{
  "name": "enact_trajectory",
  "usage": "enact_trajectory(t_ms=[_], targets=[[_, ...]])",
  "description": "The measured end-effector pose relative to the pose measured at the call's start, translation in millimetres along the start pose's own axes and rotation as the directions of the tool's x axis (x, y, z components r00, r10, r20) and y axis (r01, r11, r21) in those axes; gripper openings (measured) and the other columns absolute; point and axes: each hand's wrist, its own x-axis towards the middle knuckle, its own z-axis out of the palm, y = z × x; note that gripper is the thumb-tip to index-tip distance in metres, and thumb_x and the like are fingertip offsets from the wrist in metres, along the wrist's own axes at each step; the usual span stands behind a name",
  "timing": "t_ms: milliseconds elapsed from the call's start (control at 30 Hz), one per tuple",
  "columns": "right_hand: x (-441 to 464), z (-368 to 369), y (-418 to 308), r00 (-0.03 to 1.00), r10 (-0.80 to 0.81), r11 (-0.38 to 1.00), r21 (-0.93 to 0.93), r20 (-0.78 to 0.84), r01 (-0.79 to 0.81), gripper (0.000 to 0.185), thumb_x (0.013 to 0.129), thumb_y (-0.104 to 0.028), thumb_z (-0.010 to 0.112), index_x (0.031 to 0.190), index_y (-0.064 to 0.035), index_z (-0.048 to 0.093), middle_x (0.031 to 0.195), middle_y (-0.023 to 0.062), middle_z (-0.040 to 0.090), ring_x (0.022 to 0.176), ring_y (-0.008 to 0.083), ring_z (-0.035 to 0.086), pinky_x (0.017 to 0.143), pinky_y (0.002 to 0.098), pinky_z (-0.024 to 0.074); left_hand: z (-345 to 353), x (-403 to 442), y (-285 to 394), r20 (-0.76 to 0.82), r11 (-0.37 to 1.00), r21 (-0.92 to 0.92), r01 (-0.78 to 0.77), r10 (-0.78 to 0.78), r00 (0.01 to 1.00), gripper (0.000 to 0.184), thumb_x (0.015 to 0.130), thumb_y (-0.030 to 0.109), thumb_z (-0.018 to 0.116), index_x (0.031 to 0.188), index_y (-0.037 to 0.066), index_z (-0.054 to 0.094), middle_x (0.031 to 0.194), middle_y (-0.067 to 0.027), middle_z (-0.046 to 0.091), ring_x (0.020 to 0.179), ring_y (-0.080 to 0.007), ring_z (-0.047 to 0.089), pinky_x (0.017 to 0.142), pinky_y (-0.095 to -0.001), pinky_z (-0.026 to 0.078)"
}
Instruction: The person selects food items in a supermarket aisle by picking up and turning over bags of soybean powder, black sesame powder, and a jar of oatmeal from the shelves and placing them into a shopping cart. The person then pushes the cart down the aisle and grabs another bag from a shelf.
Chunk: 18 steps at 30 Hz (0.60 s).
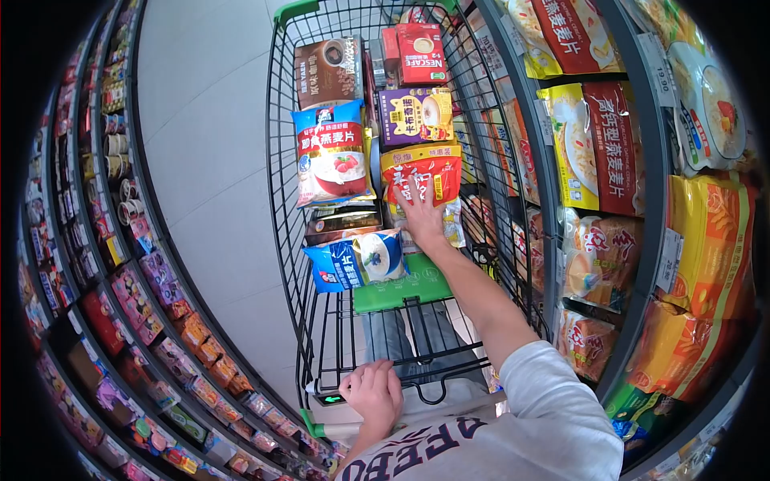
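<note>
My right arm extends forward from the sleeve (553, 393), over the near end of the cart (295, 10), and angles inward to the left. The elbow is bent slightly outward; the forearm runs down into the basket. The right hand (423, 212) is palm down, back of the hand toward me, fingers pointing away from my body. These fingers are spread and nearly straight over the front of the red bag (421, 163); they are not wrapped around it.

Position of the red bag: right side of the cart, near half, printed face toward me. The purple box (415, 116) is directly beyond it, the oatmeal bag (330, 156) is to its left, and the green flap (405, 284) is on the near side.

My left arm is drawn in close to the shirt (449, 449). The left hand (374, 391) is at the near end of the cart, beside the arrow label (329, 398), back upward, knuckles bent. Its fingers are curled inward; I cannot tell whether they grip the cart.
</note>
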Motion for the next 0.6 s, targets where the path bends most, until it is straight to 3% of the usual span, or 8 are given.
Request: enact_trajectory(t_ms=[167, 300, 367, 433, 467, 500, 600], targets=[[7.4, -11.8, 0.6, 0.999, 0.009, 0.999, 0.041, 0.048, -0.011, 0.106, 0.073, -0.033, 0.088, 0.160, -0.0333, 0.028, 0.171, 0.0053, 0.012, 0.154, 0.0470, 0.009, 0.093, 0.0753, 0.0478, -3.3, 1.5, 3.1, 0.034, 0.999, 0.039, -0.030, 0.028, 0.999, 0.020, 0.085, 0.019, 0.070, 0.104, 0.014, 0.072, 0.109, 0.0003, 0.070, 0.106, -0.0242, 0.061, 0.094, -0.0428, 0.035], [-0.2, -19.6, 14.5, 1.000, -0.024, 0.980, 0.200, 0.021, 0.019, 0.104, 0.073, -0.027, 0.088, 0.159, -0.0309, 0.030, 0.170, 0.0092, 0.014, 0.154, 0.0453, 0.013, 0.103, 0.0752, 0.0400, -19.5, 8.2, 9.3, 0.101, 0.991, 0.067, -0.118, 0.111, 0.989, 0.023, 0.089, 0.022, 0.069, 0.109, 0.013, 0.071, 0.111, -0.0029, 0.070, 0.108, -0.0255, 0.061, 0.097, -0.0447, 0.035], [-16.4, -17.6, 21.7, 0.988, -0.010, 0.959, 0.279, -0.156, 0.054, 0.098, 0.076, -0.023, 0.085, 0.158, -0.0230, 0.032, 0.165, 0.0174, 0.025, 0.150, 0.0433, 0.026, 0.107, 0.0642, 0.0422, -28.4, 11.9, 5.3, 0.172, 0.990, 0.018, -0.142, 0.137, 0.976, 0.024, 0.090, 0.023, 0.068, 0.111, 0.011, 0.070, 0.112, -0.0052, 0.070, 0.108, -0.0268, 0.061, 0.098, -0.0455, 0.037], [-36.7, -7.3, 24.0, 0.973, 0.083, 0.938, 0.348, -0.215, -0.003, 0.088, 0.077, -0.020, 0.082, 0.154, -0.0134, 0.039, 0.160, 0.0239, 0.030, 0.144, 0.0443, 0.036, 0.108, 0.0535, 0.0449, -37.0, 19.1, -6.7, 0.267, 0.987, -0.090, -0.134, 0.153, 0.951, 0.027, 0.092, 0.025, 0.068, 0.112, 0.009, 0.069, 0.113, -0.0085, 0.070, 0.110, -0.0300, 0.061, 0.099, -0.0459, 0.039], [-52.0, -5.5, 24.7, 0.984, 0.111, 0.897, 0.441, -0.139, -0.039, 0.083, 0.079, -0.022, 0.081, 0.152, -0.0104, 0.042, 0.156, 0.0260, 0.035, 0.141, 0.0448, 0.040, 0.108, 0.0525, 0.0450, -41.5, 25.3, -16.4, 0.319, 0.986, -0.118, -0.116, 0.148, 0.936, 0.027, 0.093, 0.025, 0.067, 0.112, 0.006, 0.068, 0.111, -0.0128, 0.070, 0.106, -0.0329, 0.063, 0.097, -0.0465, 0.042], [-65.7, -5.2, 25.6, 0.989, 0.130, 0.845, 0.530, -0.066, -0.075, 0.078, 0.081, -0.024, 0.079, 0.149, -0.0074, 0.045, 0.153, 0.0281, 0.041, 0.138, 0.0452, 0.044, 0.108, 0.0515, 0.0450, -40.1, 30.7, -28.6, 0.268, 0.985, -0.136, -0.110, 0.144, 0.953, 0.028, 0.094, 0.024, 0.065, 0.113, 0.004, 0.068, 0.109, -0.0150, 0.070, 0.101, -0.0361, 0.065, 0.094, -0.0467, 0.044], [-106.7, -18.9, 33.6, 0.985, -0.076, 0.793, 0.609, 0.153, -0.033, 0.067, 0.086, -0.033, 0.075, 0.141, -0.0034, 0.053, 0.137, 0.0259, 0.057, 0.128, 0.0421, 0.054, 0.107, 0.0473, 0.0463, -35.2, 41.2, -51.5, 0.126, 0.990, -0.064, -0.122, 0.129, 0.984, 0.025, 0.096, 0.021, 0.061, 0.110, 0.003, 0.069, 0.108, -0.0148, 0.071, 0.097, -0.0366, 0.065, 0.087, -0.0469, 0.049]])
